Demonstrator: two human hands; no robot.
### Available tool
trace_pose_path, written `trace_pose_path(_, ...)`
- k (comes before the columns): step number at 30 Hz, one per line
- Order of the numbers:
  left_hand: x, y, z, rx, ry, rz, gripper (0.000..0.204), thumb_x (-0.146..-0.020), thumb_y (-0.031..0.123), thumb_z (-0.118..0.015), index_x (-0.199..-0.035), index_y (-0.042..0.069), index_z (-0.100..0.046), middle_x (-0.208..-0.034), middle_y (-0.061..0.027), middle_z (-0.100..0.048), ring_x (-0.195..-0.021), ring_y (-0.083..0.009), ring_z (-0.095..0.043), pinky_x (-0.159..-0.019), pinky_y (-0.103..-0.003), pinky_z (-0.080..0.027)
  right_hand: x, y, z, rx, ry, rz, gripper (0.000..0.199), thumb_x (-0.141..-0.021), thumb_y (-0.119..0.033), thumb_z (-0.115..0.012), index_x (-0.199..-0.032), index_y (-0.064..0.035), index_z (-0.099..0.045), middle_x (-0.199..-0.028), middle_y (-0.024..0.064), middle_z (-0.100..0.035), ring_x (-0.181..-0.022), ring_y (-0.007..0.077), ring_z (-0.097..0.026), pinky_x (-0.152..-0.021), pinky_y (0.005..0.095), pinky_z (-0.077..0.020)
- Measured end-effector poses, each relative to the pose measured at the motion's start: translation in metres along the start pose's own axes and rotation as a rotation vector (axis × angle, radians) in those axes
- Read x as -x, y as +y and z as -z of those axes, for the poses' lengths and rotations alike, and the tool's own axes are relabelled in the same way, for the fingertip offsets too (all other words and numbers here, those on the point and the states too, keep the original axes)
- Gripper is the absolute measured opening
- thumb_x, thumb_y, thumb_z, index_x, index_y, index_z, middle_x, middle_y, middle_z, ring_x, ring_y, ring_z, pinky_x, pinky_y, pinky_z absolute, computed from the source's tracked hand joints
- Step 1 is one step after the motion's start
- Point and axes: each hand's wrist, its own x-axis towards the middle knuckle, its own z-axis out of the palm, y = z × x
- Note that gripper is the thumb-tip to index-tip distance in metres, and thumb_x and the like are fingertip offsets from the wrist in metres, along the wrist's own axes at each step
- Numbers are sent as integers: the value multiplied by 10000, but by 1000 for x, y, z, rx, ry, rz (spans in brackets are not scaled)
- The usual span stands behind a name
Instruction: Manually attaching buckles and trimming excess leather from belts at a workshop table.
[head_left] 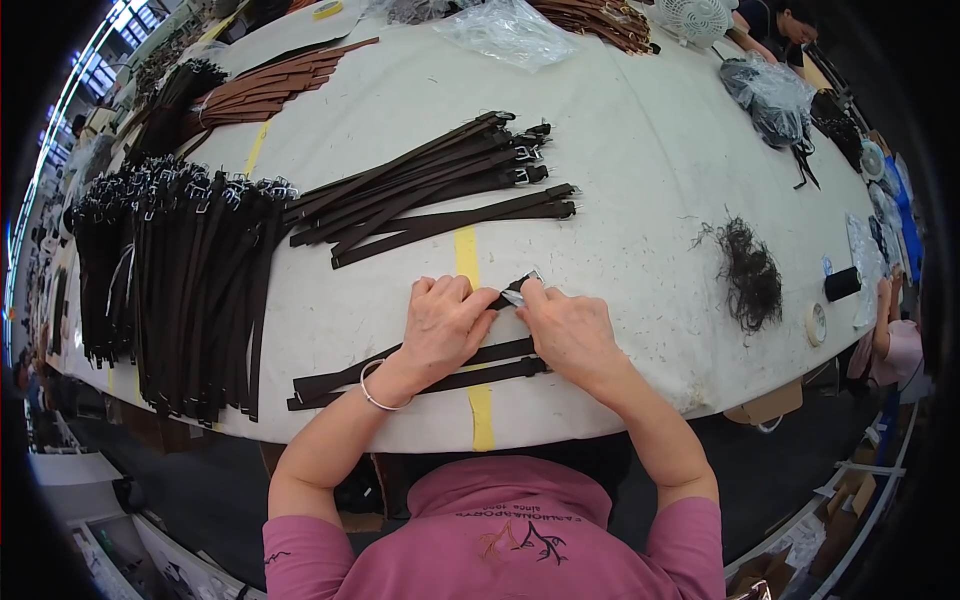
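Observation:
A black belt with a metal buckle at its far end is held in front of me, above the near part of the table. My left hand is closed, pinching this belt between thumb and fingers. Close beside it, my right hand is closed at the buckle end. A small silvery, blade-like piece shows between the hands, its far part hidden by my right fingers. Two more black belts lie beneath my hands and left wrist, their buckle ends to the right.
Several black buckled belts lie fanned beyond my hands. A thick stack of them covers the left side, with brown straps behind. At right are tangled black threads, a black thread spool and a tape roll. Other people work at the right.

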Motion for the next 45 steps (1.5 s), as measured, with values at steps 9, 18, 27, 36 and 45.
trace_pose_path(9,-2,-8,8,53,-69,-3,162,-753,132,-641,-908,100,-608,-683,-24,-495,-671,-191,-497,-670,-316,-325,-6,44,-2,-383,163,-289,195,-865,-211,-539,-866,-27,-473,-680,120,-617,-582,287,-595,-543,386,-443)
trace_pose_path(18,-3,19,42,16,-366,-144,590,-590,394,-760,-1014,49,-538,-794,-68,-496,-770,-226,-495,-711,-336,-368,-5,70,-8,-676,307,-521,254,-852,-279,-552,-902,-35,-499,-677,97,-603,-610,225,-555,-592,338,-418)
trace_pose_path(27,1,4,26,65,-324,-59,249,-732,105,-633,-966,47,-570,-785,-87,-559,-746,-249,-549,-685,-342,-416,-1,63,-4,-610,278,-527,252,-858,-292,-539,-897,-48,-492,-655,86,-596,-606,247,-562,-586,356,-416)
trace_pose_path(36,-3,-1,24,67,-283,-79,171,-753,68,-602,-916,37,-563,-756,-93,-569,-732,-252,-555,-671,-362,-416,-2,58,-5,-410,286,-450,249,-857,-282,-540,-902,-48,-469,-670,100,-603,-594,287,-587,-577,396,-437)
trace_pose_path(45,2,10,17,35,-220,-129,140,-745,93,-619,-862,42,-560,-712,-83,-547,-702,-258,-549,-634,-378,-420,30,208,40,283,352,-830,277,-869,-316,-504,-935,-50,-466,-809,178,-629,-725,374,-606,-632,456,-473)
